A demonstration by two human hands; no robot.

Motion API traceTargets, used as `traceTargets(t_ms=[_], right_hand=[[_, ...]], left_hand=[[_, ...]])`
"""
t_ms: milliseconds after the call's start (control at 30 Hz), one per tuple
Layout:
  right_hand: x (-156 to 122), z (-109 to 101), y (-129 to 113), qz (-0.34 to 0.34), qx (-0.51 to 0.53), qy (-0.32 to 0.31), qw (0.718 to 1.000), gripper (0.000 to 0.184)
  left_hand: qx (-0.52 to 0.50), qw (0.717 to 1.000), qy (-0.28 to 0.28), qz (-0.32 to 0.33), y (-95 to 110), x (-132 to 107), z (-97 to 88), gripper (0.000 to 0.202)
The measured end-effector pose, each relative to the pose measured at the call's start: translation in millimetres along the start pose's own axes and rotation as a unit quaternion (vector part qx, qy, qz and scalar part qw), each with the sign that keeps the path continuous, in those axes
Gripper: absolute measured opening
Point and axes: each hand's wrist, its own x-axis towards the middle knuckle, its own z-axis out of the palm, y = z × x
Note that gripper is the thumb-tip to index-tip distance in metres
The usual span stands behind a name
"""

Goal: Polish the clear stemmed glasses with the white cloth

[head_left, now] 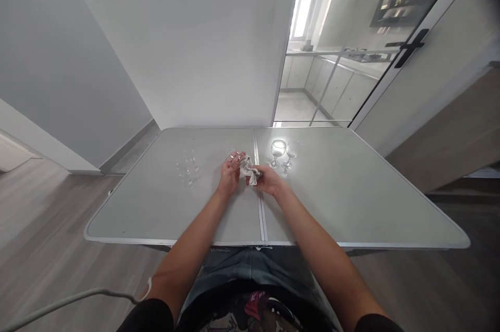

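My left hand (229, 173) is closed around a clear stemmed glass (234, 155), whose rounded bowl shows above the fingers. A crumpled white cloth (249, 169) is gripped in my right hand (268, 180) and pressed against the glass; the stem and foot are hidden behind hands and cloth. Just right of my hands, two stemmed glasses stand upright side by side, one wine glass (278, 148) nearer and another wine glass (291, 150) beside it. To the left, some clear glassware (189, 168) is on the table, too faint against the surface to count.
The pale folding table (363, 191) has a metal-edged seam (261, 212) down its middle. A white wall (219, 50) rises behind it, with a glass door (336, 61) at the right. A pale cable (89, 293) runs by my left arm.
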Motion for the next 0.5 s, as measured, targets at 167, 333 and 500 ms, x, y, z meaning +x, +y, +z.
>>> traceTargets(t_ms=[167, 333, 500], right_hand=[[-0.6, 8.1, 2.6, -0.174, -0.286, 0.08, 0.939, 0.019], [-4.1, 16.5, 7.5, -0.288, -0.574, 0.152, 0.751, 0.027], [-4.1, 16.3, 7.6, -0.248, -0.488, 0.151, 0.823, 0.024]], left_hand=[[-0.002, 0.999, 0.037, 0.011, 1.7, 2.3, -1.2, 0.049], [0.0, 0.997, 0.068, 0.02, 4.4, 1.8, 1.3, 0.048], [0.001, 0.999, 0.05, 0.002, 4.8, 2.7, -0.5, 0.046]])
